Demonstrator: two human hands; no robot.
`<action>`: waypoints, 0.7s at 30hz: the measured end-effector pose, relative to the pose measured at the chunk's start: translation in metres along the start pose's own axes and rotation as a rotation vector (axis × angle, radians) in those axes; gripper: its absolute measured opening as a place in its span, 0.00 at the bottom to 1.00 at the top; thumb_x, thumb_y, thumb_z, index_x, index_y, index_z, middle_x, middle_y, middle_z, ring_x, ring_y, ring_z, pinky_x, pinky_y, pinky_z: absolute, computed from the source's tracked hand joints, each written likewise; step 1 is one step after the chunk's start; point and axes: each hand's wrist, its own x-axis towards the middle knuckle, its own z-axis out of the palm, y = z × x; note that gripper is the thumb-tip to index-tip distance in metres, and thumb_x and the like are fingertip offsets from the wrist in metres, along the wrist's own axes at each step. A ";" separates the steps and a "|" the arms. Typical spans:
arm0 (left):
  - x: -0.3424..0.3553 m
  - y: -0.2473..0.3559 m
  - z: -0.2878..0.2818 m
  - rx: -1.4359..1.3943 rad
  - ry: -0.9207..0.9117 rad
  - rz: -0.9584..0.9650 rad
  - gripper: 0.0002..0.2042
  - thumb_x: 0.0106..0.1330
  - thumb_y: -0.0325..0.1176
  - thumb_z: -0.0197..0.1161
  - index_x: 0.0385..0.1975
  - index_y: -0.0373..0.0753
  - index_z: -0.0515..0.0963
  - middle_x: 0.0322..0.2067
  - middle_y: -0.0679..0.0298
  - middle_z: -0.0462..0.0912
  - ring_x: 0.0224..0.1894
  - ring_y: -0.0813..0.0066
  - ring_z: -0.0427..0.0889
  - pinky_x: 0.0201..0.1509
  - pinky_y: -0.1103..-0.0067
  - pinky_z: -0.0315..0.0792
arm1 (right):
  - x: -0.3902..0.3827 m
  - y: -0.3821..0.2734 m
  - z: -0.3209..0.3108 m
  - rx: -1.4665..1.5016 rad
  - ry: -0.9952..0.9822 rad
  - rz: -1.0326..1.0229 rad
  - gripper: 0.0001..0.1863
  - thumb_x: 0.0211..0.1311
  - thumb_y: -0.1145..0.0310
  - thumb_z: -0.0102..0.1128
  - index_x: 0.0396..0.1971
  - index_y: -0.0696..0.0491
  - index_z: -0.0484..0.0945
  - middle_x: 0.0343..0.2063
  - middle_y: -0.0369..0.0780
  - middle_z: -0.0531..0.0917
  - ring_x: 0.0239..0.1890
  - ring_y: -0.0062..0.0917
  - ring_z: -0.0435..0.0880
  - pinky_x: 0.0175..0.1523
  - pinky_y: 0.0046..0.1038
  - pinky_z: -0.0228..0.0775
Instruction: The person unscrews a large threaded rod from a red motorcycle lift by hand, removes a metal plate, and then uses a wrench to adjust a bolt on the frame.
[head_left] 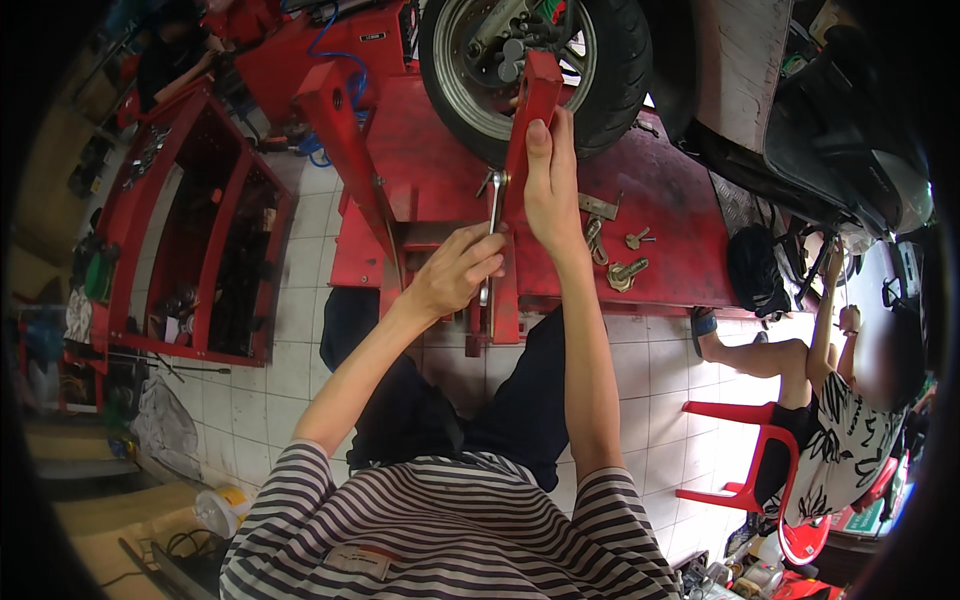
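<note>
My left hand point(458, 272) is closed around the shaft of a silver wrench point(495, 210), which stands nearly upright in the view. The wrench's upper end meets the side of a red metal post point(515, 172), at what looks like a bolt. My right hand point(550, 190) grips the same post higher up, with its thumb laid along the front and its other fingers partly hidden. Just beyond is a motorbike wheel point(622, 85) with a black tyre, rising behind the post. A second red upright point(345, 135) leans to the left of my hands.
On the red lift platform point(680, 200) lie a metal bracket point(600, 206) and a brass-coloured fitting point(627, 274). A red tool cart point(190, 350) stands left. At right, a person point(835, 430) sits on a red plastic chair point(745, 497) beside a scooter point(830, 170).
</note>
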 end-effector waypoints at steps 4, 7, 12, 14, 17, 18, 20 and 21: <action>0.007 -0.009 -0.013 -0.155 -0.006 -0.043 0.26 0.49 0.12 0.63 0.48 0.36 0.64 0.42 0.53 0.80 0.39 0.59 0.82 0.41 0.74 0.77 | 0.001 0.000 0.001 0.008 0.015 -0.029 0.26 0.74 0.50 0.37 0.55 0.58 0.65 0.43 0.44 0.69 0.44 0.35 0.69 0.54 0.35 0.59; 0.037 -0.013 -0.021 -0.268 0.145 -0.239 0.19 0.54 0.12 0.58 0.45 0.35 0.66 0.38 0.54 0.82 0.34 0.66 0.82 0.37 0.78 0.77 | -0.001 0.000 0.000 0.017 0.005 -0.013 0.26 0.74 0.50 0.38 0.55 0.59 0.65 0.44 0.45 0.69 0.45 0.35 0.69 0.55 0.34 0.59; 0.099 -0.034 -0.029 -0.618 0.192 -0.764 0.07 0.72 0.30 0.53 0.38 0.31 0.69 0.26 0.60 0.82 0.21 0.80 0.78 0.26 0.84 0.72 | -0.001 0.003 -0.002 0.048 -0.010 0.025 0.26 0.74 0.52 0.39 0.56 0.60 0.65 0.44 0.45 0.69 0.47 0.35 0.69 0.55 0.34 0.59; 0.105 -0.054 -0.023 -0.788 0.231 -0.889 0.10 0.72 0.33 0.55 0.38 0.31 0.71 0.25 0.62 0.81 0.20 0.82 0.77 0.24 0.84 0.69 | -0.001 0.005 -0.004 0.055 -0.014 0.034 0.26 0.74 0.52 0.39 0.56 0.60 0.65 0.45 0.45 0.70 0.48 0.35 0.69 0.56 0.34 0.59; 0.082 -0.088 -0.011 -0.903 0.319 -1.100 0.12 0.72 0.38 0.55 0.38 0.34 0.73 0.27 0.65 0.80 0.20 0.84 0.71 0.23 0.85 0.66 | 0.001 0.003 0.000 0.035 -0.017 0.006 0.25 0.74 0.52 0.39 0.56 0.60 0.65 0.44 0.45 0.69 0.48 0.36 0.69 0.57 0.34 0.58; 0.071 -0.092 -0.004 -0.934 0.347 -1.192 0.12 0.72 0.37 0.56 0.39 0.32 0.71 0.24 0.64 0.78 0.18 0.85 0.70 0.23 0.83 0.66 | 0.002 0.003 0.000 0.033 -0.017 0.003 0.25 0.74 0.52 0.39 0.56 0.60 0.65 0.44 0.45 0.69 0.48 0.35 0.69 0.57 0.34 0.58; 0.036 -0.097 0.010 -1.356 0.462 -1.474 0.10 0.73 0.35 0.53 0.37 0.32 0.70 0.23 0.65 0.76 0.18 0.84 0.69 0.23 0.82 0.65 | 0.002 0.001 0.000 0.032 -0.018 -0.006 0.25 0.74 0.52 0.39 0.56 0.60 0.65 0.44 0.45 0.69 0.48 0.35 0.69 0.58 0.34 0.58; 0.020 -0.097 0.017 -1.573 0.517 -1.606 0.09 0.73 0.34 0.52 0.37 0.32 0.70 0.23 0.65 0.74 0.18 0.83 0.68 0.23 0.82 0.65 | 0.002 -0.001 0.001 0.039 -0.022 0.007 0.26 0.74 0.52 0.39 0.56 0.60 0.65 0.44 0.44 0.69 0.48 0.35 0.69 0.57 0.34 0.58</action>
